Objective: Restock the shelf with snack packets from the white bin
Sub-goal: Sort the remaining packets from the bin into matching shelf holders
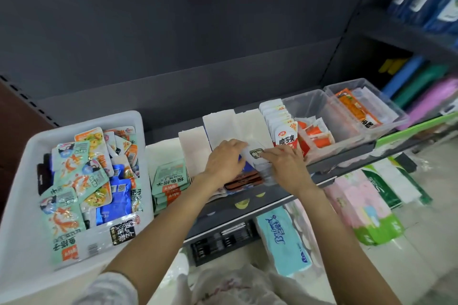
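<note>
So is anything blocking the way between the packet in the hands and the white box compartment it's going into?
Nothing visible: both hands, left and right, hold the clear dark-labelled packet right over the open white cardboard compartment.

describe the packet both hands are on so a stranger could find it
Start at the white bin on the left and go right along the shelf to the white dividers. The packet sits between the left hand and right hand: pale, with a dark square label, unlike its red-lettered neighbours.
</note>
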Demonstrator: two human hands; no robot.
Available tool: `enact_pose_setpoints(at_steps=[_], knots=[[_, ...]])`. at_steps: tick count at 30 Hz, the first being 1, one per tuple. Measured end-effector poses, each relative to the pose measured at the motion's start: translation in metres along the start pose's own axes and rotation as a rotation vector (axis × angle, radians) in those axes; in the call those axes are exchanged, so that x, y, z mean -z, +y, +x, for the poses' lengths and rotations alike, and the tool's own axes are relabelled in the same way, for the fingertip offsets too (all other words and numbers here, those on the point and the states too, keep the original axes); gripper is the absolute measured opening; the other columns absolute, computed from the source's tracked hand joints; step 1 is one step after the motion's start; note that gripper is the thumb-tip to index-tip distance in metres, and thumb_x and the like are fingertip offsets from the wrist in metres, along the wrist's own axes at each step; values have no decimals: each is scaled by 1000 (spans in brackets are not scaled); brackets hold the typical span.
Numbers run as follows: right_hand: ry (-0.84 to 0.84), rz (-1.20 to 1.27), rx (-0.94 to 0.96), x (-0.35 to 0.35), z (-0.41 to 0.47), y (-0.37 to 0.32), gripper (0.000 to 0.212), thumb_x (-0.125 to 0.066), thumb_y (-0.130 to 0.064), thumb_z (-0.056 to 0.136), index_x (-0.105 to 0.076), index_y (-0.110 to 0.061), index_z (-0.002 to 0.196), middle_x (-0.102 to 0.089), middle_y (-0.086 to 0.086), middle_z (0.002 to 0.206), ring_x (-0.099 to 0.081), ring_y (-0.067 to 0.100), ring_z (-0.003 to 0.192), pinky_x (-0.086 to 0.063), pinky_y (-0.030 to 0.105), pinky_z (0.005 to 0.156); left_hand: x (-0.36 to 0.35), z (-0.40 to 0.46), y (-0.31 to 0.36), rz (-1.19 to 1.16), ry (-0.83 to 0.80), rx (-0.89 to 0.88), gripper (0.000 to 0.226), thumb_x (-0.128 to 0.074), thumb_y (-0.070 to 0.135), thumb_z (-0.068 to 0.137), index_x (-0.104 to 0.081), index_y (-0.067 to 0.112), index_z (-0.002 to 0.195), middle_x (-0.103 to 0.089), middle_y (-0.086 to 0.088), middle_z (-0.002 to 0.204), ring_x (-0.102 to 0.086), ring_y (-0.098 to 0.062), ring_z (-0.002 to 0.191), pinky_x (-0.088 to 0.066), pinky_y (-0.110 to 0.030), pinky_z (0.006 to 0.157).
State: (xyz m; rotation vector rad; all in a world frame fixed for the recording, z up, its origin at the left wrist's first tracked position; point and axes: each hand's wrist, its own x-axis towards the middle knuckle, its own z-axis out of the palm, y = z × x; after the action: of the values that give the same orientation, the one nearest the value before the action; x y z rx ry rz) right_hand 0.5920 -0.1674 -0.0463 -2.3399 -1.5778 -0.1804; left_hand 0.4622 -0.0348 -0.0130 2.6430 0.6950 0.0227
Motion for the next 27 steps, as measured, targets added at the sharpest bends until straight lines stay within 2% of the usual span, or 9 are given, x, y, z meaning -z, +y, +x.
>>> enact_pose_setpoints(at_steps=[4, 7, 9, 11, 14, 18, 21, 24, 27], knots=[[161, 347, -144, 31, 5, -22, 35, -54, 2, 84, -67, -13, 112, -70, 5, 103, -62, 24, 95, -49, 35, 84, 10, -12, -7, -97, 113, -25, 39, -49, 23, 95, -48, 23, 134, -50, 3, 136, -43, -17, 122, -35, -29, 99], [164, 487, -53, 58, 13, -62, 27, -55, -8, 92, -64, -15, 116, -71, -2, 99, -64, 11, 87, -50, 22, 77, 28, -45, -28, -123, 429, -56, 25, -51, 31, 89, -63, 24, 109, -65, 9, 101, -53, -13, 102, -37, -31, 94], [101, 513, 34, 67, 20, -96, 25, -55, -15, 94, -63, -20, 116, -71, -7, 99, -62, 4, 84, -51, 19, 75, 38, -78, -54, -100, 626, -64, 20, -50, 32, 85, -65, 20, 92, -59, 10, 79, -53, -11, 85, -35, -29, 85], [42, 572, 132, 63, 28, -134, 22, -53, -19, 94, -65, -22, 112, -71, -8, 100, -61, 2, 80, -52, 22, 73, 44, -117, -89, -60, 704, 24, 19, -51, 31, 85, -65, 17, 86, -55, 8, 72, -50, -13, 77, -33, -27, 77], [-142, 612, 286, 39, 38, -198, 24, -50, -19, 95, -63, -20, 115, -68, -4, 110, -63, 11, 92, -54, 31, 79, 47, -172, -155, -8, 634, 271, 26, -50, 33, 82, -65, 15, 93, -62, 0, 82, -54, -22, 80, -36, -30, 73], [-403, 441, 410, -19, 51, -273, 38, -46, -10, 93, -52, -12, 131, -53, 8, 133, -50, 25, 119, -42, 39, 99, 40, -210, -229, 34, 342, 583, 46, -73, 24, 76, -61, 9, 118, -62, -14, 114, -54, -37, 107, -43, -43, 90], [-524, 177, 404, -56, 64, -314, 43, -49, -4, 89, -45, -1, 132, -46, 18, 135, -35, 34, 128, -36, 43, 106, 36, -215, -253, 76, 229, 604, 61, -75, 29, 73, -54, 14, 128, -52, -9, 132, -47, -32, 120, -40, -44, 98], [-541, -54, 300, -69, 76, -337, 39, -51, 0, 88, -45, 5, 126, -51, 23, 125, -42, 35, 120, -40, 41, 101, 35, -214, -262, 99, 246, 570, 63, -76, 33, 72, -53, 18, 130, -48, -6, 134, -43, -32, 123, -38, -45, 101], [-486, -138, 264, -72, 82, -343, 28, -47, 2, 91, -50, 3, 118, -56, 19, 116, -51, 31, 108, -43, 37, 91, 34, -214, -263, 95, 285, 547, 63, -75, 32, 74, -52, 19, 131, -47, -7, 133, -40, -34, 121, -40, -45, 99]])
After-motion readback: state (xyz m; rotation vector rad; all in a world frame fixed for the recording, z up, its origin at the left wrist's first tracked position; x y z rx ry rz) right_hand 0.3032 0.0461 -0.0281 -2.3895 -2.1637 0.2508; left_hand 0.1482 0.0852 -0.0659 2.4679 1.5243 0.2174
